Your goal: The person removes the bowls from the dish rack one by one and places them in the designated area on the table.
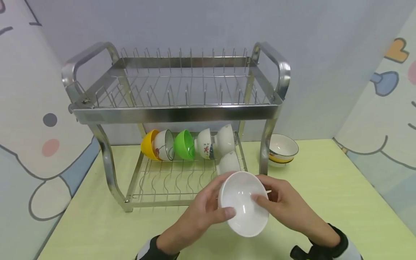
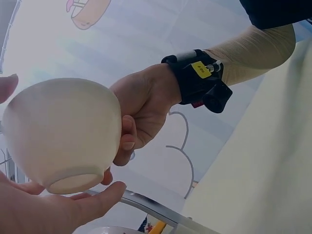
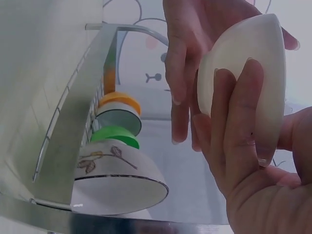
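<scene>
Closest to me, a dark strap [image 1: 339, 240] circles the person's right wrist, below a pale sleeve. The left hand [image 1: 202, 215] holds one side of a plain white bowl [image 1: 244, 218], thumb over the rim against the inside and fingers behind. The right hand [image 1: 287, 205] holds the other side, its thumb also on the inner face and its fingers along the outside. The bowl is up in the air in front of the rack [image 1: 177, 115], tilted so that its hollow faces the person; seen from the left wrist, its round foot shows underneath.

Beyond the hands spreads a pale green worktop [image 1: 331, 206]. On the rack's wire lower tier, a small white bowl [image 1: 229, 161] leans on its side, partly behind the held one. Past it I see a row of tipped bowls: yellow [image 1: 148, 145], white with a dark rim, green [image 1: 183, 145], white with a floral pattern, and another white. A stack of bowls [image 1: 282, 147] sits right of the rack. At the back stands a plain wall [image 1: 201, 25], flanked by cartoon-printed panels.
</scene>
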`<state>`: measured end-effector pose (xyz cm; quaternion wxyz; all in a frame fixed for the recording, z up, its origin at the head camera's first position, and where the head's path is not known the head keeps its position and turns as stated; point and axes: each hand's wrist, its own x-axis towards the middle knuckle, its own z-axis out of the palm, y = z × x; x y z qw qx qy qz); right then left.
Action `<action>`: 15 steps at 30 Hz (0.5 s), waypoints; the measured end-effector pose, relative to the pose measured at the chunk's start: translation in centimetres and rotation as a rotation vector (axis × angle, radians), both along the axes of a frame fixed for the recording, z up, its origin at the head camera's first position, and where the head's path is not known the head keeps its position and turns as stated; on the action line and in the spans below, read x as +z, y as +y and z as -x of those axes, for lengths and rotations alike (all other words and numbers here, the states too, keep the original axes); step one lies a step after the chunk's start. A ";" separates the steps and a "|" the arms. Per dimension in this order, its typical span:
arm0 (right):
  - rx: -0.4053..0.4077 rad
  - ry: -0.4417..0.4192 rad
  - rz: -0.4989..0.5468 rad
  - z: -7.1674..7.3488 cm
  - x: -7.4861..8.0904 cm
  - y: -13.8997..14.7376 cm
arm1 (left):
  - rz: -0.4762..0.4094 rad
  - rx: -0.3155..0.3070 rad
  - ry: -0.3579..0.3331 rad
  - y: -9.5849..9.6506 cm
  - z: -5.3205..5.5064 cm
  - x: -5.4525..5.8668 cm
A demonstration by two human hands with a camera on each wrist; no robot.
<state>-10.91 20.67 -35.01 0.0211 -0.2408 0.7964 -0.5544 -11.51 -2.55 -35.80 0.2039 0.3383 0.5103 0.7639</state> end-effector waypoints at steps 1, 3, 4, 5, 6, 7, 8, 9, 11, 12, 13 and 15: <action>-0.011 0.001 0.000 0.0 0.2 0.2 | 0.003 0.002 0.004 0.0 0.1 0.1; -0.042 0.008 -0.004 0.0 0.7 0.7 | 0.010 0.005 0.013 0.1 0.4 0.4; -0.056 0.012 -0.005 0.0 0.9 1.0 | 0.020 0.010 0.019 0.1 0.5 0.5; -0.072 0.014 -0.005 0.0 1.0 1.3 | 0.029 0.017 0.024 0.1 0.7 0.6; -0.089 0.018 -0.009 0.0 1.2 1.5 | 0.037 0.024 0.029 0.1 0.8 0.7; -0.108 0.021 -0.017 0.0 1.4 1.8 | 0.040 0.032 0.035 0.1 1.0 0.7; -0.126 0.026 -0.029 0.0 1.5 2.0 | 0.042 0.042 0.039 0.1 1.2 0.7; -0.141 0.027 -0.036 0.0 1.6 2.2 | 0.047 0.057 0.047 0.1 1.4 0.8; -0.162 0.036 -0.041 0.0 1.9 2.7 | 0.048 0.091 0.069 0.0 1.9 0.8; -0.173 0.044 -0.045 0.1 2.0 2.9 | 0.050 0.108 0.078 0.0 2.1 0.8; -0.180 0.050 -0.043 0.1 2.0 3.1 | 0.057 0.128 0.092 -0.1 2.4 0.8; -0.199 0.065 -0.034 0.1 2.2 3.5 | 0.082 0.174 0.118 -0.2 2.8 0.6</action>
